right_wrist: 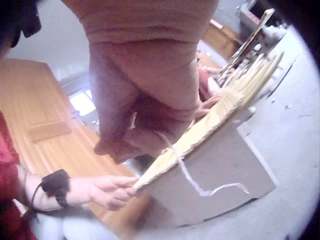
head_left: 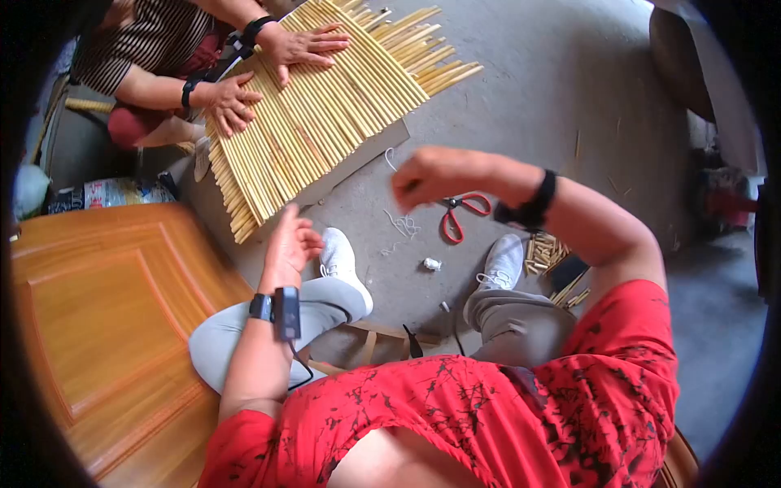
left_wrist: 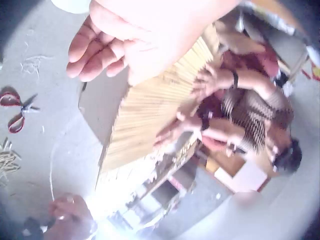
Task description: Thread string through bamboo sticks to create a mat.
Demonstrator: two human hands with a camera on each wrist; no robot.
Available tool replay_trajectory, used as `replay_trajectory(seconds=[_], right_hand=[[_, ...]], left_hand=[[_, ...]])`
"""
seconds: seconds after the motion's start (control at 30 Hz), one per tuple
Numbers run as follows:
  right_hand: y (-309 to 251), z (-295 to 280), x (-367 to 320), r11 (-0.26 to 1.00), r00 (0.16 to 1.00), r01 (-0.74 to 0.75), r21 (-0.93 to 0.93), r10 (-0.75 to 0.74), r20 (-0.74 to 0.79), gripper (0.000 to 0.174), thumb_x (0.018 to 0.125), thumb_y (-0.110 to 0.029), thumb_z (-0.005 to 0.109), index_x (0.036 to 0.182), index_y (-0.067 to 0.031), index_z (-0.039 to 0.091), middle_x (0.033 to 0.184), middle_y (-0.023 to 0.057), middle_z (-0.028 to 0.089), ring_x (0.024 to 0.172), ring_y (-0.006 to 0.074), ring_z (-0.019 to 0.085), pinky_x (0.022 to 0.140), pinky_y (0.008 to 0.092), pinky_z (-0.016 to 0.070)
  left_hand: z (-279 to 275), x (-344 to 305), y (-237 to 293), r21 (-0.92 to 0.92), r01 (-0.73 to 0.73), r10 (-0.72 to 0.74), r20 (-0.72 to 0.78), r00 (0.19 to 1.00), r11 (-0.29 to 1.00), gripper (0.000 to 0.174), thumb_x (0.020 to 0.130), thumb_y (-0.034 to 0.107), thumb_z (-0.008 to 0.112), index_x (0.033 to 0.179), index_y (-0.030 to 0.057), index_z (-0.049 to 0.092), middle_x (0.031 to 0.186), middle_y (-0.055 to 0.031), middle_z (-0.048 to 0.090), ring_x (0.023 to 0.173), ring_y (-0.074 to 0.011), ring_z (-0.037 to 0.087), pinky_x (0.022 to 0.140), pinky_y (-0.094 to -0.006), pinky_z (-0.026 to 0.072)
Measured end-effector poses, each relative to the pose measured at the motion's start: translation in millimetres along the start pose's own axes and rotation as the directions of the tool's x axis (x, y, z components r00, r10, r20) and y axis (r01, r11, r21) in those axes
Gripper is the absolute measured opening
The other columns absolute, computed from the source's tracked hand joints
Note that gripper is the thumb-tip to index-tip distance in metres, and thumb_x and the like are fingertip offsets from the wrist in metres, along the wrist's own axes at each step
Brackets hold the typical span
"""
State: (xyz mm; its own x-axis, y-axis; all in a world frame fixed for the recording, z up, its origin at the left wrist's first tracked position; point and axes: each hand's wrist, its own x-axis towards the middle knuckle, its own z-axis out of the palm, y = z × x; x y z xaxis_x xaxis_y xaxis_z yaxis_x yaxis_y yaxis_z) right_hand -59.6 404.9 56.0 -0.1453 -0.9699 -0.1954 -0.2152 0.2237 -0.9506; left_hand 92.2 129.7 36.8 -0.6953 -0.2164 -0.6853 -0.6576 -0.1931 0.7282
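Note:
A mat of yellow cane-like sticks [head_left: 317,122] lies over a grey block [head_left: 358,167]. My right hand [head_left: 431,179] is curled in the air off the mat's near side. It grips a white string [right_wrist: 187,172], whose loose end trails from the fingers in the right wrist view. My left hand [head_left: 289,248] is at the mat's near corner, fingers loosely bent, with nothing seen in them. In the right wrist view its fingertips [right_wrist: 131,182] are right at the mat's edge. Another person's two hands [head_left: 305,49] rest flat on the far part of the mat.
Red-handled scissors [head_left: 452,224] lie on the floor below my right hand, near loose white string [head_left: 403,224] and a small white bundle [head_left: 432,264]. Short cut sticks [head_left: 543,254] are piled beside my right shoe. A wooden panel [head_left: 122,301] stands on the left.

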Motion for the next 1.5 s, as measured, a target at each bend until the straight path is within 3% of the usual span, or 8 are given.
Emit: replay_trajectory(seconds=[0.1, 0.17, 0.27, 0.33, 0.77, 1.23, 1.33, 1.5], right_hand=[[2.3, -28.4, -63.3, 0.932, 0.859, -0.188, 0.310, 0.309, -0.409, 0.010, 0.082, -0.017, 0.062, 0.076, -0.0083, 0.061, 0.064, -0.0030, 0.055, 0.055, 0.0036, 0.048, 0.045, 0.0190, 0.0369], [54.9, -57.2, -101.3, 0.961, 0.614, 0.139, 0.241, 0.107, -0.782, 0.010, 0.085, -0.018, 0.059, 0.079, -0.0101, 0.061, 0.064, -0.0040, 0.054, 0.052, 0.0012, 0.042, 0.043, 0.0153, 0.0308], [85.7, -62.2, -104.4, 0.891, 0.522, 0.240, 0.385, 0.216, -0.825, 0.014, 0.083, -0.024, 0.062, 0.082, -0.0098, 0.061, 0.068, -0.0021, 0.058, 0.052, 0.0031, 0.044, 0.046, 0.0157, 0.0330], [108.7, -52.3, -85.8, 0.870, 0.503, 0.216, 0.444, 0.290, -0.814, 0.014, 0.084, -0.023, 0.060, 0.084, -0.0092, 0.060, 0.070, -0.0016, 0.058, 0.054, 0.0029, 0.046, 0.048, 0.0159, 0.0361], [120.3, -25.2, 48.3, 0.173, 0.474, 0.775, 0.607, 0.476, -0.741, 0.018, 0.093, -0.013, 0.039, 0.099, 0.0028, 0.046, 0.093, 0.0177, 0.058, 0.084, 0.0239, 0.062, 0.076, 0.0323, 0.0535], [122.5, -34.0, 51.3, 0.063, 0.510, 0.763, 0.644, 0.555, -0.658, 0.013, 0.090, -0.009, 0.041, 0.096, 0.0023, 0.043, 0.079, 0.0172, 0.057, 0.060, 0.0233, 0.060, 0.057, 0.0312, 0.0552], [127.5, -32.5, 44.5, 0.113, 0.545, 0.732, 0.672, 0.495, -0.677, 0.013, 0.090, -0.012, 0.043, 0.095, 0.0006, 0.046, 0.081, 0.0149, 0.058, 0.060, 0.0208, 0.060, 0.054, 0.0298, 0.0538], [146.7, -26.4, 28.4, 0.845, 0.533, 0.200, 0.495, 0.330, -0.779, 0.016, 0.090, -0.024, 0.049, 0.094, -0.0087, 0.052, 0.069, 0.0054, 0.056, 0.053, 0.0132, 0.055, 0.047, 0.0261, 0.0466]], left_hand=[[42.3, 18.4, 57.7, 0.172, -0.354, 0.336, 0.124, 0.934, 0.919, 0.024, 0.086, 0.027, 0.053, 0.083, 0.0036, 0.054, 0.066, -0.0111, 0.060, 0.058, -0.0186, 0.060, 0.053, -0.0286, 0.0486], [84.1, 70.2, 95.6, 0.641, -0.741, 0.823, 0.300, 0.483, 0.201, 0.027, 0.088, 0.024, 0.049, 0.099, -0.0004, 0.056, 0.085, -0.0132, 0.061, 0.082, -0.0214, 0.061, 0.075, -0.0319, 0.0487], [101.0, 112.9, 89.7, 0.631, -0.767, 0.773, 0.428, 0.469, 0.117, 0.045, 0.087, 0.030, 0.052, 0.120, -0.0004, 0.047, 0.113, -0.0176, 0.053, 0.112, -0.0279, 0.047, 0.097, -0.0384, 0.0344], [125.9, 131.0, 78.2, 0.681, -0.592, 0.636, 0.695, 0.336, -0.431, 0.067, 0.081, 0.034, 0.059, 0.133, 0.0035, 0.031, 0.133, -0.0210, 0.034, 0.127, -0.0311, 0.028, 0.105, -0.0420, 0.0212], [133.6, 142.3, 63.3, 0.687, -0.466, 0.542, 0.727, 0.422, -0.558, 0.079, 0.079, 0.032, 0.061, 0.137, 0.0030, 0.016, 0.139, -0.0226, 0.018, 0.132, -0.0351, 0.015, 0.107, -0.0455, 0.0136], [156.1, 146.6, 66.3, 0.692, -0.252, 0.630, 0.721, 0.289, -0.676, 0.062, 0.069, 0.027, 0.069, 0.115, -0.0052, 0.044, 0.115, -0.0260, 0.048, 0.111, -0.0370, 0.046, 0.092, -0.0404, 0.0387], [154.8, 149.1, 64.5, 0.692, -0.252, 0.639, 0.721, 0.267, -0.676, 0.060, 0.070, 0.026, 0.069, 0.115, -0.0050, 0.044, 0.115, -0.0262, 0.048, 0.110, -0.0370, 0.047, 0.092, -0.0407, 0.0393], [158.5, 144.8, 64.1, 0.712, -0.253, 0.654, 0.702, 0.282, -0.655, 0.055, 0.072, 0.022, 0.067, 0.116, -0.0029, 0.044, 0.115, -0.0273, 0.048, 0.110, -0.0376, 0.047, 0.093, -0.0393, 0.0393]])
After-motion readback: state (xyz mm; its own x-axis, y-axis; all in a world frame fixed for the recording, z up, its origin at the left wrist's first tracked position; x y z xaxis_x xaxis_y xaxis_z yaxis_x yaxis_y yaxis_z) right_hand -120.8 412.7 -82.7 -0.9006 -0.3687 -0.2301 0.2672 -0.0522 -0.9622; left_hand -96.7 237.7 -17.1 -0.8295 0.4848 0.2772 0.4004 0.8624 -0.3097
